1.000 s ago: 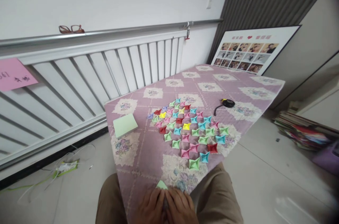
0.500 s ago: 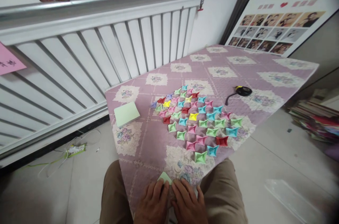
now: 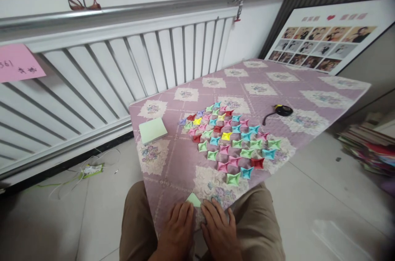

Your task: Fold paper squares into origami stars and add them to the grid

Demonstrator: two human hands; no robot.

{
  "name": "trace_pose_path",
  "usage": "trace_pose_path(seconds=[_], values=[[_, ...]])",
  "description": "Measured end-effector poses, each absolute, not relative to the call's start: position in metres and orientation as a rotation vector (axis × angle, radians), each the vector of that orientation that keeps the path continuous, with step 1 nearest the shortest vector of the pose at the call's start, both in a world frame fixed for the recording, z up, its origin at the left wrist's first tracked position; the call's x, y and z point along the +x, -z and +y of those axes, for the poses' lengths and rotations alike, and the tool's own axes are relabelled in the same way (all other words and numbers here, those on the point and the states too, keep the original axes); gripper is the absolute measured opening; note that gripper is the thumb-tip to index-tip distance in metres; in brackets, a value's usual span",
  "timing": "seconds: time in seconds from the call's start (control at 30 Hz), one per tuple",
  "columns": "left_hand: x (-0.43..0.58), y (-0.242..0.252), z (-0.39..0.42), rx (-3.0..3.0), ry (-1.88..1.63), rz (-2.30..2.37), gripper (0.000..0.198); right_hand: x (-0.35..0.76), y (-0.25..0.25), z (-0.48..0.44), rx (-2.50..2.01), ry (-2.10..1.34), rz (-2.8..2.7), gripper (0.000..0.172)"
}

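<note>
A small pale green folded paper (image 3: 194,200) lies at the near edge of the table, its pointed corner facing away from me. My left hand (image 3: 178,226) rests on its left side, fingers together and pressing it to the cloth. My right hand (image 3: 218,224) lies palm down at the paper's right corner, its fingers flat and the thumb a little apart. Beyond them stand several small folded paper shapes in rows, among them a green one (image 3: 233,179), a red one (image 3: 257,163) and a yellow one (image 3: 226,136). A stack of pale green sheets (image 3: 152,130) sits at the left.
A black tape measure (image 3: 283,110) with a strap lies on the flowered tablecloth (image 3: 177,156). Behind the table's left edge is a white radiator (image 3: 123,61) under a pipe, with glasses (image 3: 84,3) on it. A photo board (image 3: 327,36) leans at the back right.
The camera view has shifted slightly. The fingers of my right hand have moved a little away from my left hand, and more of the folded green paper shows between them.
</note>
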State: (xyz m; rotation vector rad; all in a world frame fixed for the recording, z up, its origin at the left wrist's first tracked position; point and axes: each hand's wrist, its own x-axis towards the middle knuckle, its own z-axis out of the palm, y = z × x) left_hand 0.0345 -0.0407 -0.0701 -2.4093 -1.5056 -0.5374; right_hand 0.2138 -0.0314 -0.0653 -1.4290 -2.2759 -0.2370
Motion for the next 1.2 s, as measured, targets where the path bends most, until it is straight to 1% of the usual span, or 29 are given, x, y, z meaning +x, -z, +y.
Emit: trace_pose_path(seconds=[0.13,0.27,0.33,0.47,0.63,0.7,0.73,0.83,0.93,1.0,1.2], values=[[0.034,0.068,-0.043,-2.469,0.454,-1.582,0.042,0.211,0.06,-0.03,-1.464,0.21,-2.27,0.034],[0.027,0.065,-0.051,-2.585,0.318,-1.693,0.06,0.208,0.05,-0.027,-1.514,0.136,-2.264,0.029],[0.022,0.064,-0.055,-2.579,0.258,-1.781,0.066,0.208,0.047,-0.027,-1.519,0.093,-2.267,0.028],[0.019,0.056,-0.058,-2.579,0.217,-1.877,0.069,0.209,0.043,-0.025,-1.469,0.047,-2.259,0.026],[0.021,0.038,-0.052,-2.609,0.301,-1.955,0.072,0.203,0.029,-0.006,-1.485,-0.166,-2.289,0.011],[0.02,0.031,-0.049,-2.623,0.345,-1.999,0.067,0.199,0.024,0.003,-1.435,-0.242,-2.341,0.009],[0.019,0.027,-0.048,-2.631,0.372,-2.022,0.061,0.198,0.022,0.008,-1.396,-0.293,-2.365,0.013],[0.017,0.019,-0.039,-2.637,0.456,-2.099,0.037,0.195,0.019,0.019,-1.304,-0.464,-2.397,0.027],[0.016,0.014,-0.027,-2.653,0.475,-2.185,0.022,0.195,0.016,0.026,-1.268,-0.551,-2.412,0.027],[0.015,0.012,-0.019,-2.654,0.494,-2.247,0.019,0.195,0.015,0.03,-1.247,-0.567,-2.422,0.026],[0.016,0.009,-0.006,-2.673,0.499,-2.3,0.019,0.197,0.015,0.035,-1.196,-0.607,-2.405,0.024]])
